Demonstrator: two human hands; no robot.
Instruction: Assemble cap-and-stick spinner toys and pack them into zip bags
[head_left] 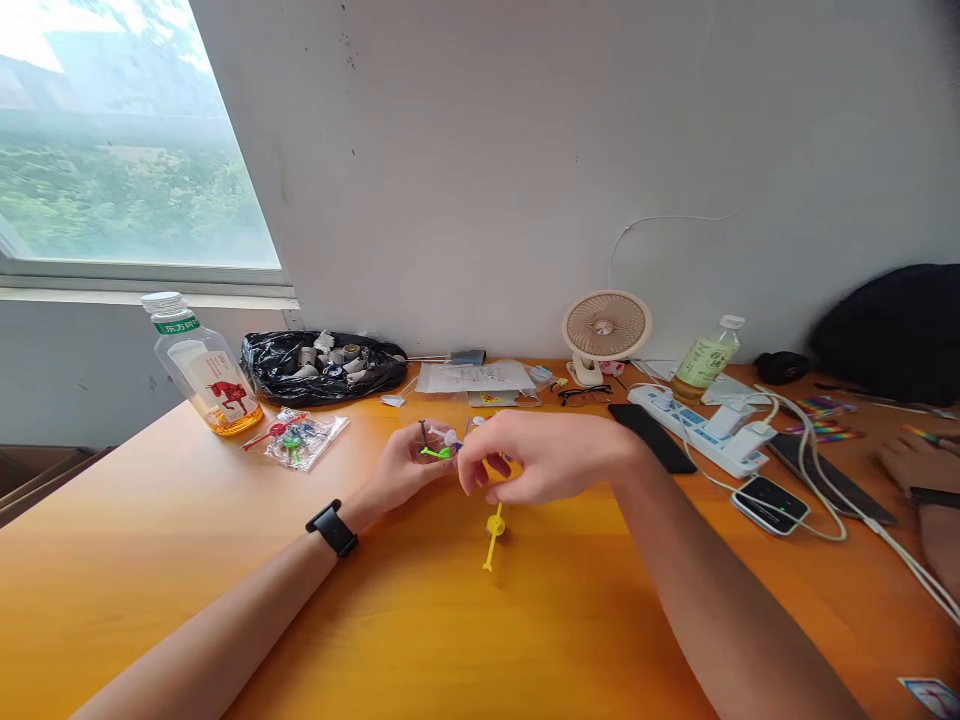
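My left hand (409,465), with a black band on its wrist, has its fingers curled round a small bunch of coloured plastic pieces. A green piece (437,453), a white piece (448,437) and a dark stick-like piece (424,433) show there. Close beside it, my right hand (525,455) is bent over with its fingers curled and partly covers the bunch. What its fingertips hold is hidden. Just below the right thumb is a yellow plastic stick with a round middle and a forked end (495,527); I cannot tell whether the thumb touches it.
Left: a tea bottle (214,385), a clear packet of coloured pieces (296,438) and a black bag of rubbish (322,370). Behind stand papers (476,377) and a fan (606,330). Right: a black phone (651,438), a power strip (697,430), cables and another person's hand (911,465).
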